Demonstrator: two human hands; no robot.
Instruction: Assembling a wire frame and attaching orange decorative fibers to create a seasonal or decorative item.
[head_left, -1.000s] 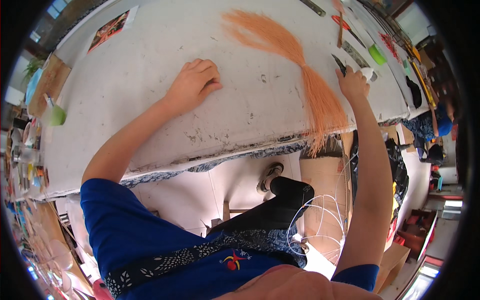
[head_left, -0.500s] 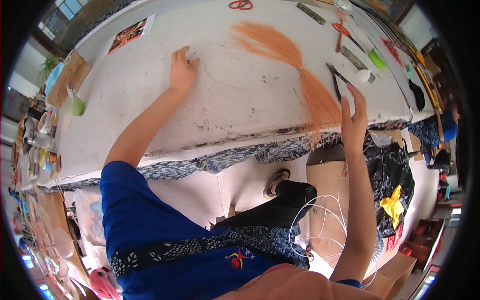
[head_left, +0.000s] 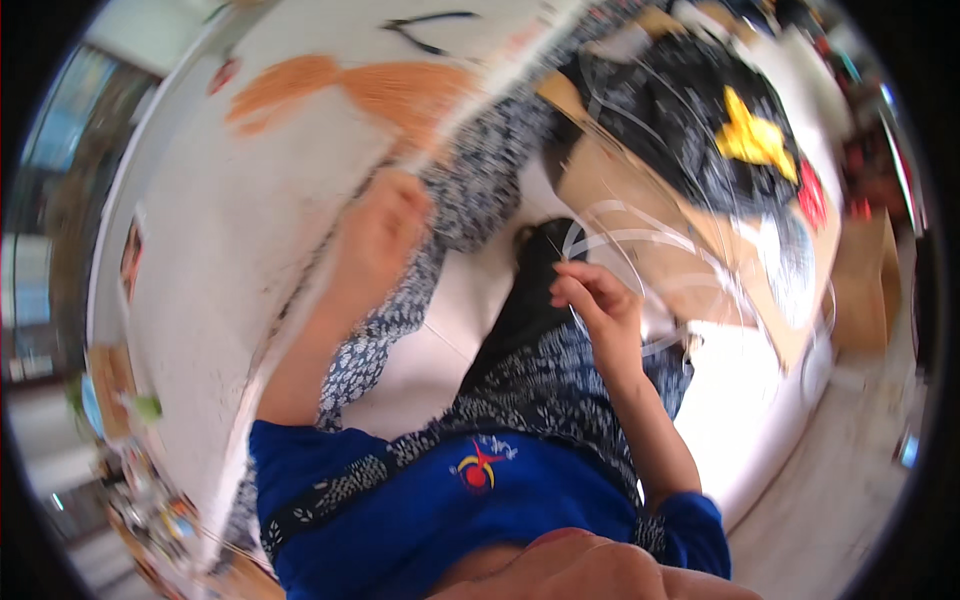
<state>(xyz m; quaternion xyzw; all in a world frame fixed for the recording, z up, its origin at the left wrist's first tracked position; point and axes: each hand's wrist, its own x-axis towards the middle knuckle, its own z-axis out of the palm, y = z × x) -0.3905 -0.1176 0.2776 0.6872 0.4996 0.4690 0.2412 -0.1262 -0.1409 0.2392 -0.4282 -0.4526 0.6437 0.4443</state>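
Note:
My right hand (head_left: 605, 305) is raised in front of my apron, thumb and fingers pinched together on a thin pale strip (head_left: 577, 318). Pale strip loops (head_left: 640, 238) curve behind that hand, over a cardboard box (head_left: 635, 185); whether they join the pinched piece I cannot make out. Over the table's front edge hovers my left hand (head_left: 385, 230), its fingers curled but smeared by motion. Beyond it, a bundle of orange fibres (head_left: 400, 92) lies on the white table (head_left: 215, 240), narrow in the middle and fanned at both ends. Dark-handled pliers (head_left: 425, 35) lie behind the bundle.
A black plastic bag (head_left: 670, 110) with a yellow crumpled piece (head_left: 752, 138) on it sits beyond the box. Patterned blue cloth (head_left: 480, 180) hangs along the table edge. A brown carton (head_left: 862, 285) stands at the right. Red-handled scissors (head_left: 222, 75) lie at the far left.
My view has swung to the right, toward the box and bag. My right hand has come off the table side and closed in a pinch; my left hand has drawn back to the table edge.

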